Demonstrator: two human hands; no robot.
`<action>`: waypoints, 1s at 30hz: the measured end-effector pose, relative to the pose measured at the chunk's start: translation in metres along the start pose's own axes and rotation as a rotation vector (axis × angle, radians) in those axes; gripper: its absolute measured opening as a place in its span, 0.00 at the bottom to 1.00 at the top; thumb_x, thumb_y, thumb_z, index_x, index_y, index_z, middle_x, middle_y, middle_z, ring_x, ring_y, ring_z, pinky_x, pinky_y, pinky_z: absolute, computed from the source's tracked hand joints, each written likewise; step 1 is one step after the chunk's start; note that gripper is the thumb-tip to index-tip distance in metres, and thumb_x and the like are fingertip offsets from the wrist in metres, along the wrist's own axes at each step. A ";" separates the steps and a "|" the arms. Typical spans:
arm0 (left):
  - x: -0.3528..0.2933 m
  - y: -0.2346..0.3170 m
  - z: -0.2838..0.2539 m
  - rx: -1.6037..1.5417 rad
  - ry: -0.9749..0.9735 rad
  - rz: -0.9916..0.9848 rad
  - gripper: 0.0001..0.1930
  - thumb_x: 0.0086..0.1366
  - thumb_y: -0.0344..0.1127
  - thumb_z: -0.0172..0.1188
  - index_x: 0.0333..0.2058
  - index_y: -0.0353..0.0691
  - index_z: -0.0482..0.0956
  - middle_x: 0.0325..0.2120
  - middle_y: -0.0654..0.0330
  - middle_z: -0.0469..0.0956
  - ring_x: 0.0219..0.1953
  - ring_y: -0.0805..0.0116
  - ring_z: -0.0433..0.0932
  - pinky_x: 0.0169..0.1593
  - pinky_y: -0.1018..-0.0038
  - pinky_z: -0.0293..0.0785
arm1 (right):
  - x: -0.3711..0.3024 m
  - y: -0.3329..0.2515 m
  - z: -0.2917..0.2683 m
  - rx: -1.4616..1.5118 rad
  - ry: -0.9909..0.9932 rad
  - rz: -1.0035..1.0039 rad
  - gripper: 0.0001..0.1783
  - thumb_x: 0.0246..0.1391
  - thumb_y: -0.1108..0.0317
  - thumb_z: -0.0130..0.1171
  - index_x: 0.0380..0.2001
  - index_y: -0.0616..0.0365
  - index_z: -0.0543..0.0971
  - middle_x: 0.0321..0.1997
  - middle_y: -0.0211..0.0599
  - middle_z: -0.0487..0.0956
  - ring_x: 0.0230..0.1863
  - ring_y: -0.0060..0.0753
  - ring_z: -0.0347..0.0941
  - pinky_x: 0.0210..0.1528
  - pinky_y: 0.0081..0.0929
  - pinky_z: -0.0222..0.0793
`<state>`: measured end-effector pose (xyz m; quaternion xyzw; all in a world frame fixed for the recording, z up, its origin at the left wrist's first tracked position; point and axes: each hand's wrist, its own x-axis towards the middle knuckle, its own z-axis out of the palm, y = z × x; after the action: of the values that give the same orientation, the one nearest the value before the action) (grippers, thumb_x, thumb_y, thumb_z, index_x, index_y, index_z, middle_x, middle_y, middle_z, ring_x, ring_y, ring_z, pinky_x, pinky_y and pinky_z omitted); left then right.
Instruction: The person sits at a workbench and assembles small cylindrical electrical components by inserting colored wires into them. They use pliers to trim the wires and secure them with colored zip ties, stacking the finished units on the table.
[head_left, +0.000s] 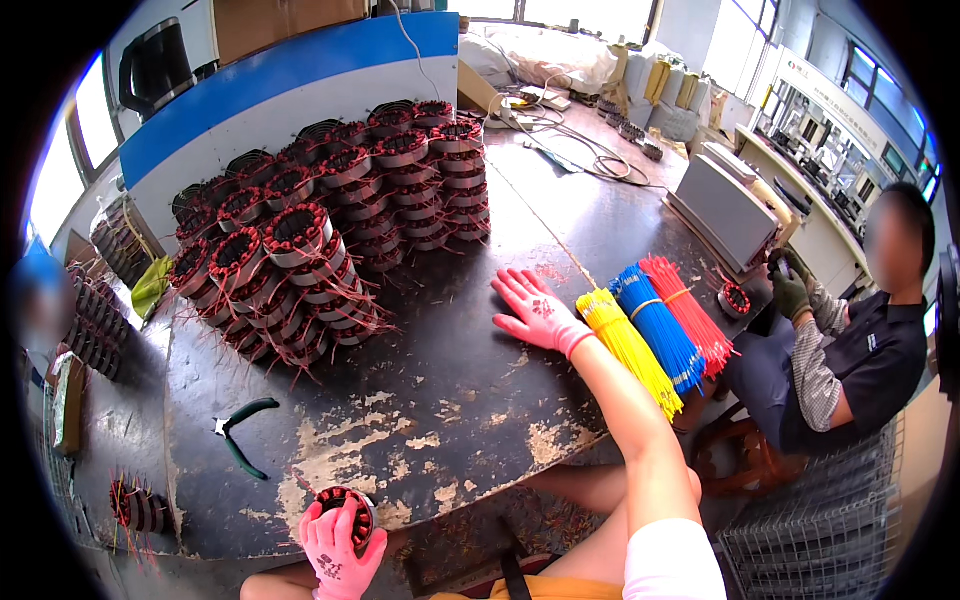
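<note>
My left hand (340, 556), in a pink glove, grips a motor stator (366, 520) with red windings at the table's near edge. The fingers lie over the stator's top and hide part of it. My right hand (543, 314), also gloved in pink, rests palm down on the dark tabletop with its fingers spread. Beside its wrist lies a tied bundle of yellow wires (630, 348). A blue wire bundle (658, 326) and a red wire bundle (688, 312) follow to the right. Green-handled cutting pliers (240, 457) lie left of centre, apart from both hands.
Stacked stators (300, 238) with loose red leads fill the table's back left, before a blue-and-white panel (290, 85). Another stator (140, 508) stands at the left edge. A gloved co-worker (850, 350) sits at the right, near a grey box (722, 210). Cables (600, 160) lie behind.
</note>
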<state>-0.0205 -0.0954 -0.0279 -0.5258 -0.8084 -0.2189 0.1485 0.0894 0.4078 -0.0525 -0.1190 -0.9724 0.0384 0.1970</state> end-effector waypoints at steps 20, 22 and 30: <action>-0.006 -0.004 0.007 0.017 -0.039 0.007 0.35 0.54 0.51 0.70 0.58 0.41 0.75 0.48 0.53 0.71 0.58 0.40 0.67 0.64 0.46 0.61 | 0.055 0.005 0.036 -0.081 -0.059 0.475 0.49 0.65 0.33 0.40 0.72 0.64 0.60 0.79 0.52 0.54 0.82 0.45 0.43 0.81 0.43 0.32; -0.002 -0.001 0.008 0.010 -0.038 0.017 0.34 0.55 0.51 0.69 0.58 0.40 0.75 0.48 0.53 0.71 0.58 0.40 0.67 0.63 0.46 0.61 | 0.030 0.006 0.014 -0.121 -0.046 0.465 0.47 0.66 0.35 0.42 0.72 0.66 0.59 0.79 0.55 0.53 0.81 0.50 0.43 0.81 0.45 0.32; -0.008 -0.003 0.006 0.016 0.009 0.008 0.34 0.55 0.49 0.68 0.58 0.39 0.74 0.48 0.52 0.71 0.57 0.41 0.67 0.64 0.46 0.60 | -0.089 -0.101 -0.029 0.036 -0.112 0.309 0.46 0.66 0.37 0.45 0.71 0.67 0.61 0.78 0.58 0.55 0.80 0.53 0.45 0.81 0.46 0.33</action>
<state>-0.0203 -0.1002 -0.0377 -0.5270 -0.8073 -0.2140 0.1573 0.1591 0.2889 -0.0466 -0.2614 -0.9511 0.0920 0.1364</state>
